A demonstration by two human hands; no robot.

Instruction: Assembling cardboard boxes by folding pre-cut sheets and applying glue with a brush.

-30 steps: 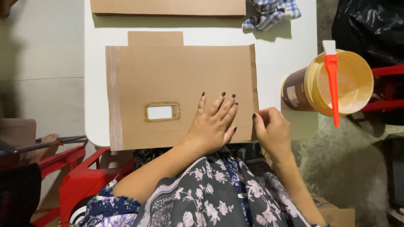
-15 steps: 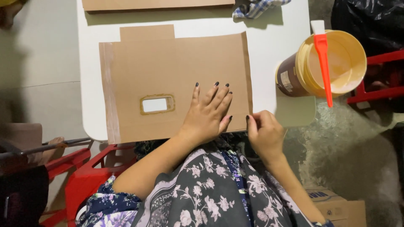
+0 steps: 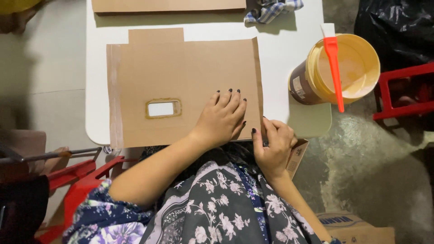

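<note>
Dark nail polish — floral navy-grey dress

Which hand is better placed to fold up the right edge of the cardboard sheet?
The right hand. It already pinches the cardboard sheet at its lower right corner, while the left hand lies flat on the sheet, pressing it onto the white table.

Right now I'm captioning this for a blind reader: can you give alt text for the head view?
The left hand presses flat on a brown cardboard sheet with a rectangular window, on a white table, while the right hand pinches its near corner. A tub with an orange brush stands right.
</note>
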